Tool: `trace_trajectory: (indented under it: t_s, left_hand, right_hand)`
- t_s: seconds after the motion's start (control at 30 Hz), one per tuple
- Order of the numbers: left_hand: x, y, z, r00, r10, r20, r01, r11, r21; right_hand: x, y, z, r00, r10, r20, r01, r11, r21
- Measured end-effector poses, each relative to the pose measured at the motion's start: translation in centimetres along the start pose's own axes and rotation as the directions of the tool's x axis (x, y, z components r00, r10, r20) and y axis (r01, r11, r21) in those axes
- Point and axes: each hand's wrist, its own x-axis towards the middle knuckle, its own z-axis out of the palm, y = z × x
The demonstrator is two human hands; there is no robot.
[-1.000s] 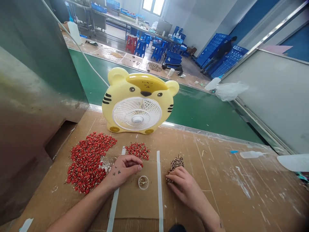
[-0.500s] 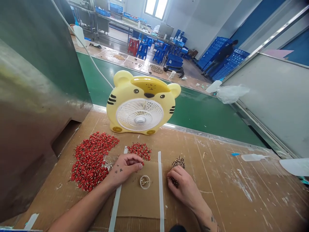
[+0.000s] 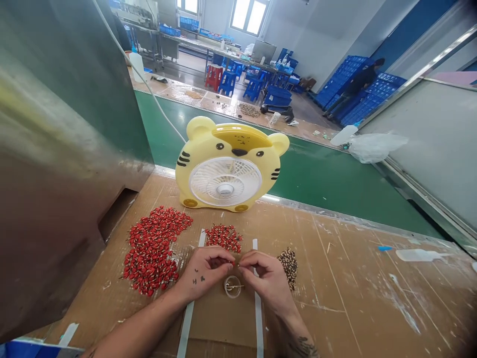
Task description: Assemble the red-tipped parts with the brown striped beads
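My left hand (image 3: 210,266) is closed in a pinch on a small red piece, mostly hidden by the fingertips. Close against it, my right hand (image 3: 264,278) pinches something tiny that I cannot make out. The fingertips of both hands nearly meet above a small round clear cup (image 3: 232,287) with a thin stick-like thing in it. Behind the left hand lies a small heap of red pieces with gold-coloured ends (image 3: 224,237). A pile of small dark-and-gold pieces (image 3: 288,266) lies just beyond the right hand, partly covered by it.
A larger heap of red pieces (image 3: 152,253) spreads at the left. A yellow animal-faced fan (image 3: 233,164) stands behind the work spot. White tape strips (image 3: 258,318) edge a cardboard sheet (image 3: 223,323). A white bottle (image 3: 417,255) lies at right. Far off, a person (image 3: 357,87) stands by blue crates.
My right hand has left the dark-and-gold pile and moved left to meet my left hand over the cup. The view has shifted slightly, so everything sits a little further right.
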Motion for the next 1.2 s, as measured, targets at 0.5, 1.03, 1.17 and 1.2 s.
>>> trace_trajectory:
  t_s: [0.5, 1.03, 1.17, 1.2]
  left_hand:
    - [-0.2, 0.8, 0.1, 0.985, 0.175, -0.012, -0.169, 0.964, 0.205]
    - [-0.2, 0.6, -0.3, 0.991, 0.121, -0.06, -0.116, 0.989, 0.088]
    - [-0.3, 0.6, -0.3, 0.991, 0.116, -0.062, -0.109, 0.988, 0.11]
    - [-0.3, 0.5, -0.3, 0.992, 0.111, -0.061, -0.104, 0.988, 0.11]
  right_hand:
    - [0.0, -1.3, 0.6, 0.997, -0.078, -0.027, 0.071, 0.974, -0.215]
    - [0.3, -0.7, 0.4, 0.973, 0.232, 0.014, -0.231, 0.959, 0.165]
    - [0.2, -0.7, 0.4, 0.973, 0.225, 0.045, -0.23, 0.958, 0.171]
    - [0.2, -0.8, 0.5, 0.975, 0.215, 0.051, -0.221, 0.961, 0.168]
